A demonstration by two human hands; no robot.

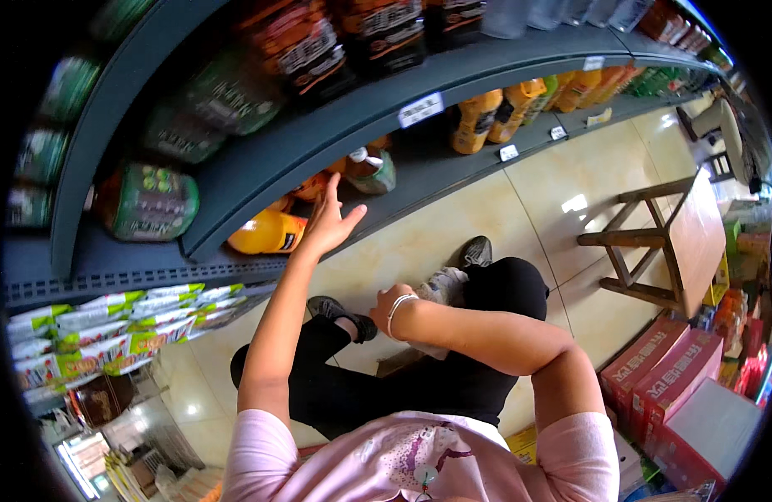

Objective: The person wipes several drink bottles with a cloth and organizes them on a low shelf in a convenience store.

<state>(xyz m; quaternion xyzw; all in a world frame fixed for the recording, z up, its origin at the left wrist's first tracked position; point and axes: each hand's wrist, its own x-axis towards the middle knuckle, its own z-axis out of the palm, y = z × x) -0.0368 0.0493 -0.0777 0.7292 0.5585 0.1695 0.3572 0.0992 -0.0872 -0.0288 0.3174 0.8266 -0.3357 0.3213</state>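
My left hand point(333, 221) reaches to the lower shelf with fingers spread and nothing held in it. Just left of it an orange drink bottle point(267, 232) lies on its side, and beyond the fingertips a bottle with a white cap point(371, 170) stands on the lower shelf. My right hand point(391, 307), with white bracelets at the wrist, is in front of my knees beside a greyish crumpled cloth point(445, 287). Its fingers are curled, and whether they grip part of the cloth is hidden.
A dark shelf edge point(323, 135) with a price tag point(421, 110) curves above my left hand. More orange bottles point(477, 122) stand farther right. A wooden stool point(693, 241) and red cartons point(674, 376) are at the right. Snack packets point(110, 332) hang at the left.
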